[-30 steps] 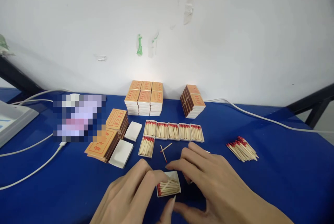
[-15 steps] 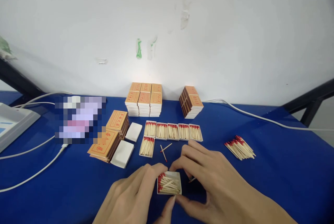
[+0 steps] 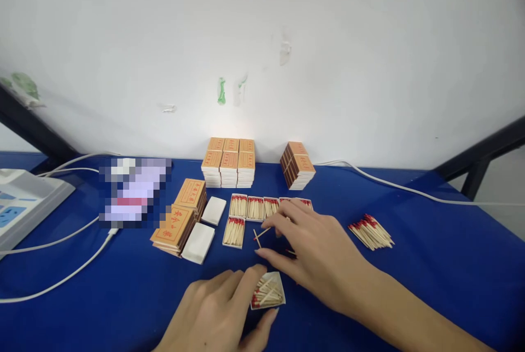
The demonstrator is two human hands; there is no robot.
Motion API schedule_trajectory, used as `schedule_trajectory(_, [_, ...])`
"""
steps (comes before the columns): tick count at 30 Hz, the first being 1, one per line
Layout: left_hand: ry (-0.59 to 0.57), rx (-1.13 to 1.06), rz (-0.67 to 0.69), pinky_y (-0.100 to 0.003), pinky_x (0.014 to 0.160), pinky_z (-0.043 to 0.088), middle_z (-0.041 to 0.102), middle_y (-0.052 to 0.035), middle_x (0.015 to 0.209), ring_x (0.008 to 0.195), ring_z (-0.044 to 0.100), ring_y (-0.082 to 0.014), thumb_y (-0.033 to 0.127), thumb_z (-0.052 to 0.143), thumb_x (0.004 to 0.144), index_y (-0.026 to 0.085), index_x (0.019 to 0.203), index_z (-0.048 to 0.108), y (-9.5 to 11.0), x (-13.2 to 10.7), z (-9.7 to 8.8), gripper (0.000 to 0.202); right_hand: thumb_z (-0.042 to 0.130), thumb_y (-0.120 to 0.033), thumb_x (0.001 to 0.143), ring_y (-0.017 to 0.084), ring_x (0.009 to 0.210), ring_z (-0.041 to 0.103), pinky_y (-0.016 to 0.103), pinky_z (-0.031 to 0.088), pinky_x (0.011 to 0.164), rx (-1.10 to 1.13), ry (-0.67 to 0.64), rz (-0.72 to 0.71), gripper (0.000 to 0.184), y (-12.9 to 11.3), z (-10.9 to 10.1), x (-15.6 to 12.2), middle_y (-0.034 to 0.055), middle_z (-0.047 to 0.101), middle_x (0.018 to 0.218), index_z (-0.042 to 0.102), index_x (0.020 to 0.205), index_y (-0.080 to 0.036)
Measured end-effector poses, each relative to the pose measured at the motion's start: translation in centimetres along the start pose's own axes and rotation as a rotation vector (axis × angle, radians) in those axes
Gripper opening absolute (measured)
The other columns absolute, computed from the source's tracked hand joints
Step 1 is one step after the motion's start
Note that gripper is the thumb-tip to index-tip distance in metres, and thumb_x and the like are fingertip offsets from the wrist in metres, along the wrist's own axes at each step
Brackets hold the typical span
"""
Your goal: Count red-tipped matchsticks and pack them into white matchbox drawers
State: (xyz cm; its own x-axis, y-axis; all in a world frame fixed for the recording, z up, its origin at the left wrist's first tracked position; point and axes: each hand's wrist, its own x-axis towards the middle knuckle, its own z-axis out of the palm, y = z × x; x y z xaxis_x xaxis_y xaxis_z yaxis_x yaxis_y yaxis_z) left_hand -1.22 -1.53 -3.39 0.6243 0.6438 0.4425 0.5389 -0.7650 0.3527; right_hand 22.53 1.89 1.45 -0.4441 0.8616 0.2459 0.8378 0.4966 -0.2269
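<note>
My left hand [image 3: 221, 308] grips a small white matchbox tray [image 3: 282, 292] between thumb and fingers at the front. Matches [image 3: 266, 291] lie in it at mixed angles, most red heads to the left. My right hand [image 3: 307, 248] is over the table just beyond that tray, thumb and fingers apart around loose crossed matches [image 3: 257, 238]. Another match [image 3: 291, 252] shows partly beneath this hand. Behind it stands a row of filled trays [image 3: 255, 209], some partly hidden by the fingers. One more filled tray [image 3: 233, 232] sits in front of the row's left end.
A pile of matches [image 3: 371, 232] lies at right. Closed matchboxes [image 3: 228, 160] stand stacked by the wall, with a smaller stack [image 3: 298, 166] beside them. Orange sleeves [image 3: 174, 226] and white trays [image 3: 198, 242] are at left, near a blurred phone-like object [image 3: 139, 188] and cables [image 3: 82, 281].
My right hand has left the tray and moved forward to the loose matches, its thumb and fingers spread. My left hand still holds the tray, which is now slightly tilted.
</note>
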Motion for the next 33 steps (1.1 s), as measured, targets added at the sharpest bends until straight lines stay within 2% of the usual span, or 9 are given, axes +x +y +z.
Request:
schedule_trajectory(3, [0.007, 0.005, 0.027, -0.031, 0.051, 0.063, 0.077, 0.0029, 0.083, 0.062, 0.079, -0.0203, 0.026, 0.055, 0.115, 0.023, 0.129, 0.057, -0.1, 0.0, 0.1, 0.014, 0.093, -0.032, 0.095, 0.033, 0.105, 0.075, 0.038, 0.052, 0.067, -0.060, -0.034, -0.017, 0.023, -0.4, 0.8, 0.7, 0.0096, 0.076, 0.112, 0.075, 0.104, -0.021])
schedule_trajectory(7, [0.021, 0.013, 0.036, -0.030, 0.050, 0.060, 0.076, 0.0026, 0.081, 0.061, 0.079, -0.0203, 0.026, 0.055, 0.116, 0.023, 0.129, 0.058, -0.1, 0.0, 0.2, 0.014, 0.083, -0.020, 0.101, 0.024, 0.093, 0.074, 0.035, 0.049, 0.067, -0.023, -0.050, -0.018, 0.015, -0.5, 1.1, 0.9, 0.0044, 0.075, 0.102, 0.070, 0.094, -0.023])
schedule_trajectory(16, [0.012, -0.034, 0.025, -0.028, 0.055, 0.065, 0.079, 0.0004, 0.083, 0.064, 0.081, -0.0207, 0.022, 0.061, 0.111, 0.023, 0.127, 0.062, -0.1, 0.1, 0.1, 0.016, 0.072, -0.011, 0.103, 0.022, 0.092, 0.072, 0.033, 0.046, 0.066, 0.054, -0.051, 0.002, 0.013, -0.4, 1.2, 0.2, 0.0047, 0.075, 0.102, 0.070, 0.095, -0.022])
schedule_trajectory(21, [0.020, -0.048, 0.014, -0.025, 0.057, 0.066, 0.079, -0.0001, 0.083, 0.066, 0.082, -0.0201, 0.025, 0.061, 0.113, 0.024, 0.128, 0.066, -0.1, 0.1, 0.0, 0.016, 0.072, -0.008, 0.100, 0.020, 0.087, 0.072, 0.032, 0.050, 0.067, 0.118, -0.049, 0.037, 0.015, -0.5, 0.6, -0.4, 0.0034, 0.076, 0.100, 0.070, 0.094, -0.021])
schedule_trajectory(24, [0.040, -0.041, 0.019, -0.025, 0.057, 0.066, 0.080, -0.0006, 0.084, 0.066, 0.082, -0.0203, 0.026, 0.062, 0.114, 0.023, 0.130, 0.066, -0.1, 0.0, 0.1, 0.017, 0.072, -0.007, 0.096, 0.016, 0.080, 0.070, 0.030, 0.053, 0.067, 0.287, -0.031, 0.150, 0.016, -0.5, -0.5, -0.6, 0.0008, 0.076, 0.095, 0.071, 0.093, -0.023])
schedule_trajectory(27, [0.050, -0.029, 0.025, -0.026, 0.057, 0.066, 0.080, -0.0006, 0.086, 0.066, 0.083, -0.0207, 0.025, 0.063, 0.113, 0.023, 0.132, 0.064, -0.2, -0.1, 0.2, 0.019, 0.072, -0.015, 0.096, 0.014, 0.066, 0.063, 0.028, 0.052, 0.060, 0.598, -0.015, 0.326, 0.013, -0.5, -1.3, -0.7, -0.0018, 0.074, 0.083, 0.071, 0.086, -0.024])
schedule_trajectory(29, [0.039, -0.021, 0.032, -0.028, 0.057, 0.067, 0.081, -0.0006, 0.087, 0.066, 0.083, -0.0211, 0.023, 0.061, 0.113, 0.022, 0.133, 0.062, -0.1, 0.0, 0.2, 0.020, 0.074, -0.022, 0.096, 0.013, 0.063, 0.061, 0.027, 0.051, 0.057, 0.745, -0.008, 0.393, 0.012, -0.4, -1.4, -0.8, -0.0016, 0.074, 0.079, 0.073, 0.084, -0.024])
schedule_trajectory(32, [0.015, -0.023, 0.024, -0.031, 0.056, 0.067, 0.081, 0.0001, 0.087, 0.066, 0.082, -0.0213, 0.024, 0.058, 0.115, 0.022, 0.135, 0.058, 0.0, 0.0, 0.0, 0.020, 0.078, -0.025, 0.096, 0.014, 0.069, 0.063, 0.027, 0.054, 0.061, 0.857, 0.001, 0.411, 0.002, 0.0, -1.1, -1.0, 0.0002, 0.077, 0.085, 0.079, 0.097, -0.023])
schedule_trajectory(33, [0.005, -0.026, 0.013, -0.031, 0.056, 0.067, 0.081, 0.0000, 0.088, 0.065, 0.082, -0.0213, 0.026, 0.058, 0.115, 0.021, 0.138, 0.057, 0.0, 0.0, 0.0, 0.024, 0.078, -0.026, 0.097, 0.014, 0.071, 0.064, 0.028, 0.056, 0.063, 0.880, -0.007, 0.403, 0.010, 0.2, -1.1, -1.1, 0.0002, 0.077, 0.088, 0.081, 0.107, -0.024])
